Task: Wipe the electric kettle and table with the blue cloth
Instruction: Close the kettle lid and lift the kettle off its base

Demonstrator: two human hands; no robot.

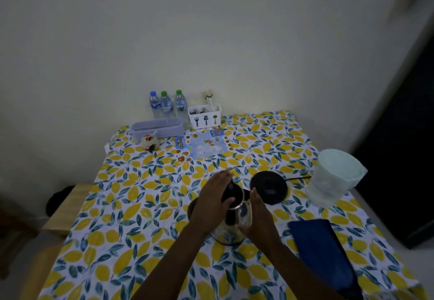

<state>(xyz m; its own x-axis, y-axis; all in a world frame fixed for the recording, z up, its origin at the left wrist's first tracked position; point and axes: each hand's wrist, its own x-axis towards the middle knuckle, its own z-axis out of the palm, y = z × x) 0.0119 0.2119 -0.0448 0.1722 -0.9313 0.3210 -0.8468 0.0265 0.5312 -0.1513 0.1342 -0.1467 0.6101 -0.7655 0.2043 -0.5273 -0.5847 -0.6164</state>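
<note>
Desk (pixel 131 205), lemon-print cover: kettle (pixel 231 226), black base (pixel 269 187), blue cloth (pixel 321 250), jug (pixel 333 177), bottles (pixel 166 104), cutlery caddy (pixel 204 116).

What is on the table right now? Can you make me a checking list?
Surface: table under a lemon-print cover.
Job's things: kettle off its base, near the middle; blue cloth lying flat to its right, untouched.
Clutter: three bottles, cutlery caddy, grey tray, small jar, leaflet, frosted jug.
Hands: left hand on the kettle's lid; right hand against its side.
Cables: black cord runs from the base toward the jug.
Surroundings: plain wall behind; wooden furniture at left.
</note>
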